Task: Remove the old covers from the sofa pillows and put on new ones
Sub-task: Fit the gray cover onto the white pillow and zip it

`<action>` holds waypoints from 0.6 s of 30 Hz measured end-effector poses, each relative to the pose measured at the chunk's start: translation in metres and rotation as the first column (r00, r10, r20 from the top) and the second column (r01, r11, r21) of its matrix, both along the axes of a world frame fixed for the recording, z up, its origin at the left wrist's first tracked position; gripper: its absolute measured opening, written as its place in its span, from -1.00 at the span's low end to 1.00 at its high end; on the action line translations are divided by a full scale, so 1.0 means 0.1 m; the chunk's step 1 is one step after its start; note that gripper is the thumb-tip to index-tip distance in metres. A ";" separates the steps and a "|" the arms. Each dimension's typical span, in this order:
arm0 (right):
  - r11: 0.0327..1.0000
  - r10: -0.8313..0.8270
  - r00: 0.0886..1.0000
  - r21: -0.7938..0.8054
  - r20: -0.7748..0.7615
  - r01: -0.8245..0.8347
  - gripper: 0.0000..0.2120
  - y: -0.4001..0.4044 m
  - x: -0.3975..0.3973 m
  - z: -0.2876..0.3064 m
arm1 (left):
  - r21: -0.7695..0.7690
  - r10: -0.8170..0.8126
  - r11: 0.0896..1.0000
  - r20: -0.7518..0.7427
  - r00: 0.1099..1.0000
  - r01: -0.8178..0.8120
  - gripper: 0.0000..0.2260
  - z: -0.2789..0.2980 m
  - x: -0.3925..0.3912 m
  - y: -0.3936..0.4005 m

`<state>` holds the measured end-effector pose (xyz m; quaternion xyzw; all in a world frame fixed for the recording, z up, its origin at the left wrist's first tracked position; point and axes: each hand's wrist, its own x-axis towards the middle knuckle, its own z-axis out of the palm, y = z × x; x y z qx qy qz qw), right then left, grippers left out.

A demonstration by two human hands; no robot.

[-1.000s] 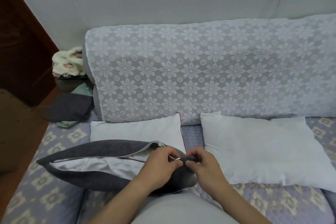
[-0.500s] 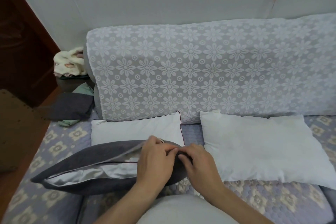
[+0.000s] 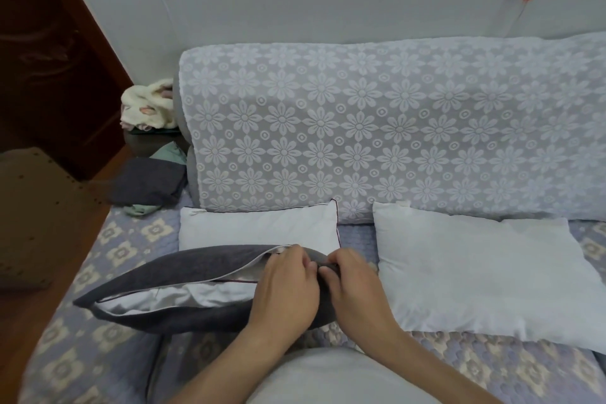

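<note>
A dark grey pillow cover (image 3: 183,275) lies on the sofa seat in front of me, its long side gaping open with a silvery white pillow (image 3: 183,297) showing inside. My left hand (image 3: 288,289) and my right hand (image 3: 352,289) pinch the cover's right end, fingertips touching at the opening. Behind it lies a white pillow with dark piping (image 3: 255,228). A bare white pillow (image 3: 475,269) rests to the right.
The sofa backrest (image 3: 377,134) wears a lace flower cloth. The seat (image 3: 108,252) has a quilted flower pattern. Dark grey and green fabric (image 3: 147,182) is heaped at the sofa's left end, with a cream cloth (image 3: 147,105) above. My grey-clothed knee (image 3: 328,377) is at the bottom.
Both hands have lowered onto the cover's right end and closed together there. The grey cover's opening has flattened somewhat, and the view has shifted slightly.
</note>
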<state>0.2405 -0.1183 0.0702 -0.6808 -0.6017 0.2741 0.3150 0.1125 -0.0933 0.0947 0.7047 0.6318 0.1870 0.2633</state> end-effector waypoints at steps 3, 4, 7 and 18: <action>0.999 -0.005 0.997 -0.046 -0.071 0.002 -0.84 0.03 0.00 0.01 | -0.216 0.145 0.971 0.195 0.970 -0.102 -0.85 -0.02 -0.04 0.04; 0.998 -0.016 0.994 -0.060 -0.112 0.010 -0.84 0.04 0.00 0.02 | -0.231 0.178 0.965 0.240 0.954 -0.122 -0.85 -0.01 -0.06 0.04; 0.997 -0.052 0.985 -0.073 -0.164 0.040 -0.84 0.07 -0.03 0.07 | -0.242 0.292 0.946 0.348 0.891 -0.216 -0.85 0.02 -0.13 0.09; 0.953 -0.298 0.929 -0.129 -0.221 0.275 -0.87 0.10 0.12 0.10 | -0.292 0.527 0.841 0.245 0.814 -0.456 -0.83 -0.21 -0.48 0.20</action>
